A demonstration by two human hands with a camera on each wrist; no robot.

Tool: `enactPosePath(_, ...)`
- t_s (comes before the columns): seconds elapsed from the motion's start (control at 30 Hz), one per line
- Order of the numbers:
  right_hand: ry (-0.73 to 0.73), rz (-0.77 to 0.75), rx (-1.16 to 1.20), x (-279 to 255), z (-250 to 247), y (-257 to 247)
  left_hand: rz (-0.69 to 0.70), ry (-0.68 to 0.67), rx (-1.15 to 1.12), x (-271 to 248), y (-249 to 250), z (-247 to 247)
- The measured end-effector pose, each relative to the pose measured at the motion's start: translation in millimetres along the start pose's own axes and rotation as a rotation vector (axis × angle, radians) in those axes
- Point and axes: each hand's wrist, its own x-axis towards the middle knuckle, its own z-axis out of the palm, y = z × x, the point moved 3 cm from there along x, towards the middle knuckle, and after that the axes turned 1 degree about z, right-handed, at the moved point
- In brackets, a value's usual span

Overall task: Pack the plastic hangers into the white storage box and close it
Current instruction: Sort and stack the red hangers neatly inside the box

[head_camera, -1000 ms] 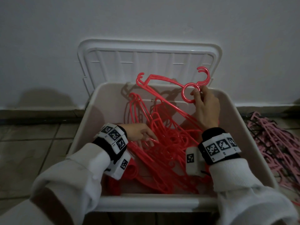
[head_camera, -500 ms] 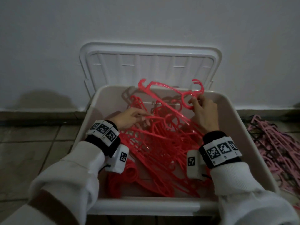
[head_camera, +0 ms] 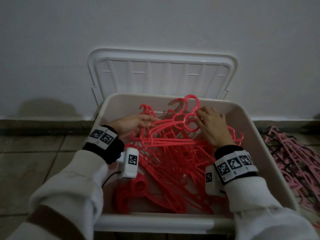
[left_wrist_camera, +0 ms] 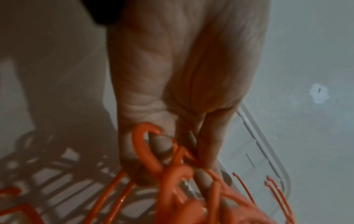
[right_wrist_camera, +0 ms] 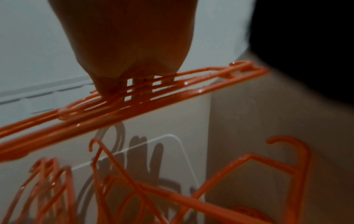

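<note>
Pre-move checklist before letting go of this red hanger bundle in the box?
1. Left hand grips red plastic hanger bundle: ok.
2. Right hand on the bundle's ringed hook end: ok; how it grips, cannot tell.
3. Bundle below rim of white plastic storage box: not ok, one hook sticks up above it.
4. White ribbed lid open against wall: ok.
5. Pink hanger pile on floor still unpacked: not ok.

Head view looks down into the box (head_camera: 249,122); 2 wrist views sit close inside.
</note>
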Motion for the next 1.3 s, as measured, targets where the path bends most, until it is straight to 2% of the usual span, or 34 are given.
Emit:
enactPosePath(0.07,-0.06,0.005,0.025,1,6,-3,0.023,-0.04,-0.057,2,0,2)
enactPosePath(0.17,-0.112,0.091,0.215,1,11,-4,0.017,-0.127,-0.124,4,0,7)
enactPosePath(0.33,-0.119,0.144,0.246,0,12,-3,0.008,-0.18,-0.132,9,-3,13)
enactPosePath(0.43,-0.115,0.126,0.155,1,13,0,-0.056,-0.204,-0.241,12,-7,14)
enactPosePath(0.5,-0.066,0.137,0.063,1,8,2,-0.153,-0.125,-0.294,14,-14,13)
enactPosePath(0.57,0.007,0.185,-0.022,-1,1,3,-0.225,0.024,-0.14,16,-23,6)
enactPosePath(0.63,0.073,0.222,-0.04,-3,-4,3,-0.304,0.034,0.154,15,-32,6)
enactPosePath(0.7,0.086,0.252,-0.044,-5,-6,3,-0.384,-0.073,0.388,15,-43,16)
enactPosePath(0.83,0.052,0.263,-0.051,-6,-3,2,-0.287,-0.395,0.727,20,-58,47)
enactPosePath(0.97,0.038,0.23,-0.04,-4,0,1,-0.348,-0.543,1.006,15,-70,62)
enactPosePath(1.03,0.023,0.212,-0.045,-4,1,1,-0.382,-0.592,1.09,14,-76,62)
enactPosePath(1.3,-0.006,0.221,0.008,-2,2,1,-0.306,-0.506,1.081,19,-84,59)
